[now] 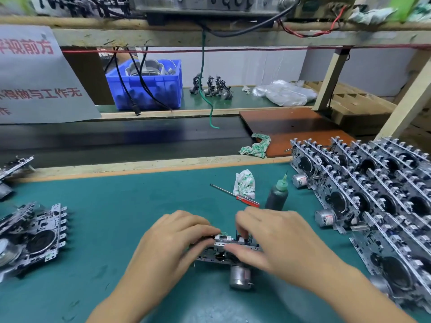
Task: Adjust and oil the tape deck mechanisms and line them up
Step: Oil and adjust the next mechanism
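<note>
Mechanism (224, 250) gripped between left hand (172, 241) and right hand (275, 238).

A blue bin (149, 89) and crumpled plastic bags (283, 93) sit on the back shelf (245, 102).

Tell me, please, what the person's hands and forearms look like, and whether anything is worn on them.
Both are bare. The left hand and the right hand wear no gloves, and no rings, watch or wrist strap show. Both forearms are uncovered down to the bottom edge of the picture, with no sleeve in view. The right hand's fingers are somewhat blurred, so finer details such as the nails cannot be made out.
</note>
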Demonstrator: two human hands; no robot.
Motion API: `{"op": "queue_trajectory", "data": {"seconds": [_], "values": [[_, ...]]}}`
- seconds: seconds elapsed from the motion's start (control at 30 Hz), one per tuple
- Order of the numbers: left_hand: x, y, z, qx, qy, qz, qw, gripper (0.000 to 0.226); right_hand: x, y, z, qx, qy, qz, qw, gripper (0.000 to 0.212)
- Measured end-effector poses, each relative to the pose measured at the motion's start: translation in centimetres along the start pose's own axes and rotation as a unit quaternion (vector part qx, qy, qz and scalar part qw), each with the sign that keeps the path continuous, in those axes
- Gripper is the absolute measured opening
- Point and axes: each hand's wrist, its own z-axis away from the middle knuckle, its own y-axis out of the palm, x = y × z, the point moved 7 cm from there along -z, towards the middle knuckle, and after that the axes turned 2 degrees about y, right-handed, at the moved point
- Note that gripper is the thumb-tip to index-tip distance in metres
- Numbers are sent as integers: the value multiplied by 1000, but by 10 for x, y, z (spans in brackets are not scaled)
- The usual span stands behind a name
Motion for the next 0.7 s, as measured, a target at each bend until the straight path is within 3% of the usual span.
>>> {"op": "queue_trajectory", "data": {"seconds": [0.1, 0.27, 0.33, 0.4, 0.43, 0.47, 0.53, 0.6, 0.7], "values": [[-4, -4, -3, 18, 25, -35, 999, 31, 9, 15, -16, 91, -59, 25, 994, 32], [-8, -4, -12, 65, 58, -58, 995, 33, 4, 19, -23, 111, -85, 64, 988, 37], [-9, -4, -16, 84, 73, -70, 991, 30, 7, 14, -20, 68, -102, 124, 985, 37], [-9, -8, -20, 96, 91, -80, 988, 10, 8, 6, -21, 28, -101, 134, 985, 35], [-10, -13, -27, 94, 93, -87, 987, 18, 6, -1, -23, 11, -100, 131, 986, 35], [-10, -18, -36, 85, 102, -93, 987, 26, 2, -11, -29, -6, -94, 125, 988, 34], [-15, -36, -66, 55, 133, -110, 983, 14, -10, -40, -46, -48, -71, 115, 990, 36], [-19, -53, -105, 21, 144, -126, 981, 26, -30, -67, -66, -57, -27, 110, 992, 35], [-12, -60, -166, -35, 106, -104, 988, 20, -69, -98, -89, -79, 28, 144, 986, 32]]}}
